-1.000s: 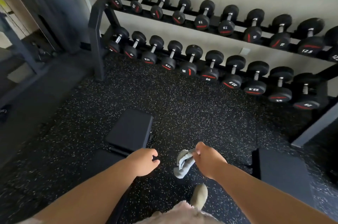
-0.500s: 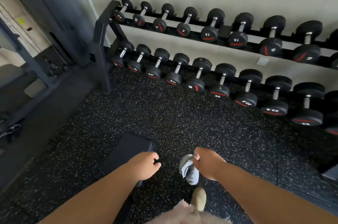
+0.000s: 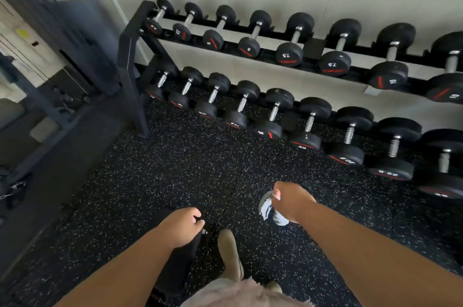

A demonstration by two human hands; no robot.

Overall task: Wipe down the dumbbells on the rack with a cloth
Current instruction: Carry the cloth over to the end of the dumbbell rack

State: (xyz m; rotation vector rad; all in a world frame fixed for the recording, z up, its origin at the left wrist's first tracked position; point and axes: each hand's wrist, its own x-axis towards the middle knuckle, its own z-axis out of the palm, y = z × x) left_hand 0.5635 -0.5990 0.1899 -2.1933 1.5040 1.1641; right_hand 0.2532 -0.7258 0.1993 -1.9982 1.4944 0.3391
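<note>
A black two-tier rack stands against the pale wall and carries several black dumbbells with chrome handles and red stripes. The upper row includes a 7.5 dumbbell; the lower row includes a 20 dumbbell. My right hand grips a crumpled grey cloth well in front of the lower row, over the floor. My left hand is curled into a fist lower and to the left, holding nothing that I can make out. Neither hand touches the rack.
Speckled black rubber flooring stretches between me and the rack. A dark bench pad lies under my left forearm. My beige shoe is planted beside it. A dark machine frame and cables fill the left side.
The rack has come closer and larger in view, and the bench has slipped beneath my left arm. My right hand with the cloth has risen slightly toward the lower row.
</note>
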